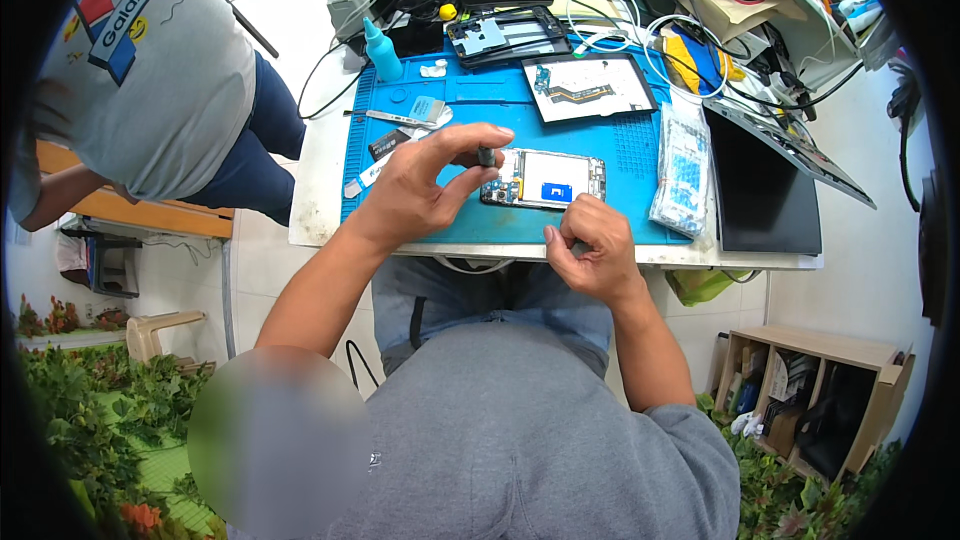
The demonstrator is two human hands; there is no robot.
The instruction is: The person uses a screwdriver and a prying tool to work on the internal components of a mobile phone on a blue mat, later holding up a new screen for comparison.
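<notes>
Blue rubbery matting (460, 227) covers much of your surface (316, 170); the opened phone (535, 168) lies on it between your hands, near the front edge. Grip, left hand (418, 185): thumb and fingers pinch a short dark tool (486, 156) over the phone's left end. Grip, right hand (596, 245): fingers curled beside the lower right edge; whether they hold anything cannot be told. Caution: a slipping tool could scratch exposed parts; a knock from your knuckles could shift the phone. Clearance: tweezers (400, 119) limit leftward travel, the white panel (592, 88) rearward; bare matting separates phone and wrapped packet (682, 170).
</notes>
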